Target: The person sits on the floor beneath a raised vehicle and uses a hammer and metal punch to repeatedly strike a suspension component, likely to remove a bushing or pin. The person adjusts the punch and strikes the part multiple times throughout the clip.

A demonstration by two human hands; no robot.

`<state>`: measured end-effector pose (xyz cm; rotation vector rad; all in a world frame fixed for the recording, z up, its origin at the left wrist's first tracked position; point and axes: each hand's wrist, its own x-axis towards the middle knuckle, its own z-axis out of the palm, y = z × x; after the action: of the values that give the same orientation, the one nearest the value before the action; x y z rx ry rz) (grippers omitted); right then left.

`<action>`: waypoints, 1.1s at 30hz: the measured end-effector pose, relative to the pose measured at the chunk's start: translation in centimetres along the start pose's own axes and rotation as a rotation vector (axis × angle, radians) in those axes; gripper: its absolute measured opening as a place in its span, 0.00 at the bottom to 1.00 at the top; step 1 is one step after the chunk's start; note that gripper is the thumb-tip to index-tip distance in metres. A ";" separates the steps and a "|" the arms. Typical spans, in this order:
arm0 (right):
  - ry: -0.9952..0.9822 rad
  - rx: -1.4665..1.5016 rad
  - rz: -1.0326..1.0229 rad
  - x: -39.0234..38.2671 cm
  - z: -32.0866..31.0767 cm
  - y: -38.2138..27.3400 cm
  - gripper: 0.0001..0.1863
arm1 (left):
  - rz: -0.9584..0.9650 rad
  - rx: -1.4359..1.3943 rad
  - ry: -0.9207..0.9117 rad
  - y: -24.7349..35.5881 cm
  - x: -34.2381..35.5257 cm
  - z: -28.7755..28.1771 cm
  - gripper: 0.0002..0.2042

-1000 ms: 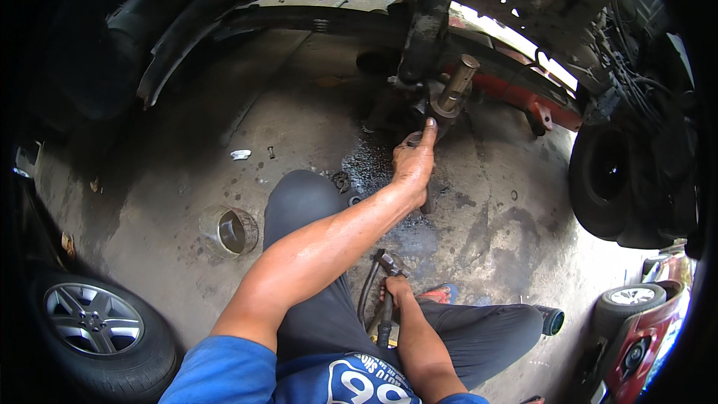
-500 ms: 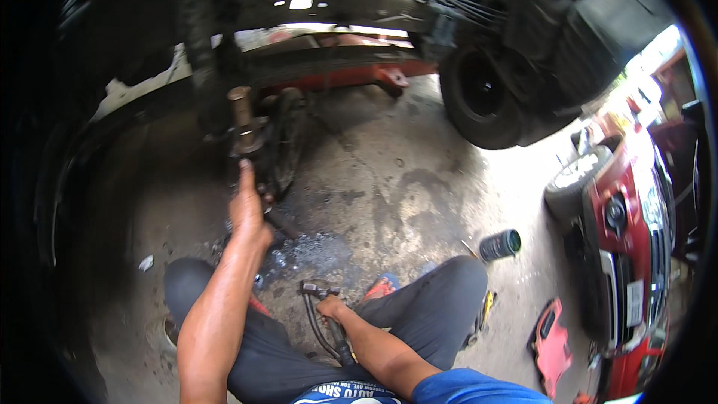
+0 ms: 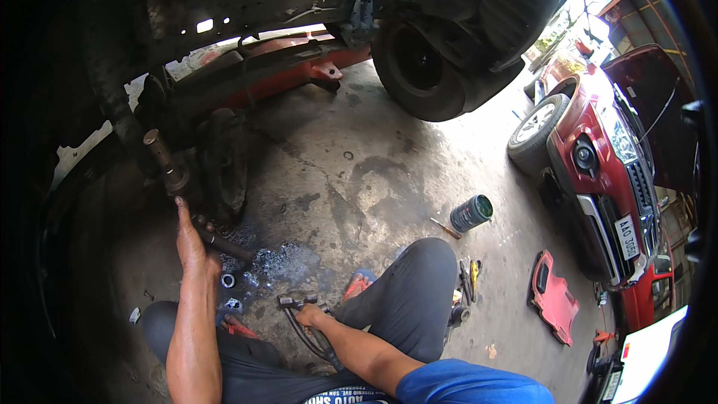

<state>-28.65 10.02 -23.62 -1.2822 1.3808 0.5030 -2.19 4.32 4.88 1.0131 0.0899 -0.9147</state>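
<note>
My left hand (image 3: pixel 193 245) is closed around a dark metal bar (image 3: pixel 230 247) that sticks out to its right. One finger of it points up against the foot of a greasy, brownish metal shaft (image 3: pixel 161 151) under the raised vehicle. Between my knees my right hand (image 3: pixel 310 317) grips a hammer (image 3: pixel 293 302) close to its head, the black handle running back toward me. A black hose or strap loops beside that handle; what it belongs to is hidden. Near the left hand, a metal ring (image 3: pixel 228 280) lies on the greasy floor.
Overhead hangs a dark underbody with a wheel (image 3: pixel 417 60). A red jack beam (image 3: pixel 284 78) lies beneath it. A dark green can (image 3: pixel 471 213), hand tools (image 3: pixel 470 280) and a pink-red panel (image 3: pixel 553 299) lie right. Beyond stands a red car (image 3: pixel 598 172).
My view has swung to the right, so everything sits further left in it and more of the red car shows. Both hands keep their holds.
</note>
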 end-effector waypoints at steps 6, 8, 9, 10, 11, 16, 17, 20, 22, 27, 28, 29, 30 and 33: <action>-0.008 -0.015 -0.057 0.3 0.1 0.2 0.22 | 0.023 0.017 0.007 0.1 -0.3 0.2 0.26; -0.002 -0.053 -0.058 0.1 0.0 0.1 0.22 | 0.041 0.028 0.019 0.1 -0.4 0.3 0.26; 0.003 -0.055 -0.049 -0.1 -0.1 0.0 0.22 | 0.023 0.023 0.023 0.2 -0.5 0.4 0.26; 0.008 -0.084 -0.050 -0.2 -0.2 -0.1 0.22 | 0.017 0.020 0.027 0.2 -0.5 0.4 0.26; 0.014 -0.099 -0.054 -0.3 -0.2 -0.2 0.22 | 0.011 0.016 0.031 0.2 -0.6 0.4 0.26; -0.006 -0.010 -0.011 -0.4 -0.2 -0.5 0.20 | 0.009 0.012 0.033 0.2 -0.6 0.4 0.26; -0.007 0.049 -0.013 -0.4 -0.2 -0.5 0.17 | 0.025 0.014 0.037 0.2 -0.6 0.4 0.26; -0.031 -0.033 -0.045 -0.1 -0.1 -0.2 0.20 | 0.015 0.017 0.038 0.2 -0.6 0.4 0.26; -0.038 -0.138 -0.077 0.3 0.0 0.1 0.22 | 0.022 0.035 0.042 0.2 -0.6 0.4 0.26; -0.056 -0.473 -0.176 2.6 0.4 1.4 0.19 | 0.017 0.117 0.041 0.1 -0.3 0.3 0.28; -0.011 -0.442 -0.205 2.9 0.7 1.7 0.18 | 0.001 0.135 0.050 0.0 -0.3 0.1 0.33; 0.002 -0.390 -0.213 3.3 0.9 1.9 0.17 | 0.004 0.106 0.042 -0.1 -0.3 0.1 0.36; -0.023 -0.328 -0.154 3.5 1.1 2.2 0.16 | -0.035 0.092 0.062 -0.2 -0.2 0.0 0.26; 0.027 0.264 0.043 3.4 1.3 2.3 0.12 | 0.047 0.090 0.023 -0.2 0.0 -0.2 0.23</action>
<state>-29.32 10.51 -27.82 -1.0502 1.4469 0.3199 -2.29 4.39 4.63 1.1049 0.0440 -0.8703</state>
